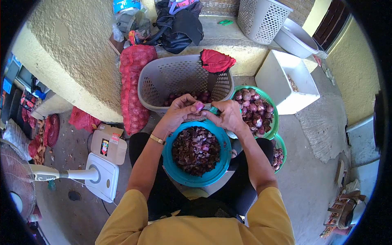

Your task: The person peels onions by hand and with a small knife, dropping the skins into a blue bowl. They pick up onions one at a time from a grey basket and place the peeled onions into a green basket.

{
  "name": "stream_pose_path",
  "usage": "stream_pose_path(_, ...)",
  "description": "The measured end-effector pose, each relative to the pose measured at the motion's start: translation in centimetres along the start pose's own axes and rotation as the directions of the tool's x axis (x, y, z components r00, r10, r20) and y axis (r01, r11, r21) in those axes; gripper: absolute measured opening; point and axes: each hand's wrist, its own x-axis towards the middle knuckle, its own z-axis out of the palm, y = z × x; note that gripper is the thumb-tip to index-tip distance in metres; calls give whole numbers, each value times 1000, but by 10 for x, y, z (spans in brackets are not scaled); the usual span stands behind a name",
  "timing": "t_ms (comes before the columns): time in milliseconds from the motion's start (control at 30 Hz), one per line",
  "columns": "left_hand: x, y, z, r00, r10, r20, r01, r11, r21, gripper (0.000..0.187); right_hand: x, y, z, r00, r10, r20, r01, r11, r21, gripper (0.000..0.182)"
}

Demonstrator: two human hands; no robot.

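Note:
Over the front of the grey basket, my left hand [179, 110] pinches a small purple-red onion [199, 105]. My right hand [229, 115] is closed close beside it, around a small teal-handled tool [213, 110] whose working end I cannot make out. Right thumb and onion are almost touching. Below both hands, a blue basin [168, 157] between my legs holds a heap of dark onion skins [196, 157]. Several red onions lie at the bottom of the grey perforated basket [163, 65], partly hidden by my hands.
Onions fill a green basket [274, 122] at my right; a smaller green basket [282, 163] sits nearer. A red mesh sack [136, 90] stands left of the grey basket, a white box [288, 83] to the right. A fan [77, 174] lies at far left.

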Motion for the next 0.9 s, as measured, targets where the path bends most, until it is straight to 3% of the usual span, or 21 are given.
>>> stream_pose_path(200, 1, 1, -1, 997, 75, -20, -75, 996, -39, 17, 3, -9, -7, 996, -89, 24, 89, 996, 2, 44)
stream_pose_path(433, 2, 7, 8, 996, 66, -65, -67, 998, -11, 34, 0, -4, -9, 983, -149, 109, 157, 985, -76, 53)
stream_pose_path(667, 2, 4, 6, 998, 51, -45, -54, 997, -60, 30, -1, -2, -6, 998, -54, 20, 54, 999, -1, 47)
stream_pose_path(733, 2, 6, 12, 997, 53, -52, -58, 995, -85, 29, 0, -1, 0, 990, 108, -86, -99, 989, 112, 39)
stream_pose_path(767, 2, 7, 14, 997, 55, -59, -62, 992, -108, 28, 0, -2, 4, 990, 108, -86, -98, 989, 111, 39)
stream_pose_path(833, 2, 5, 14, 996, 50, -71, -56, 994, -94, 28, 2, -9, 10, 960, 235, -151, -146, 883, 447, 29)
stream_pose_path(900, 2, 5, 14, 996, 43, -83, -50, 995, -81, 28, 2, -7, 17, 960, 237, -149, -141, 870, 473, 27)
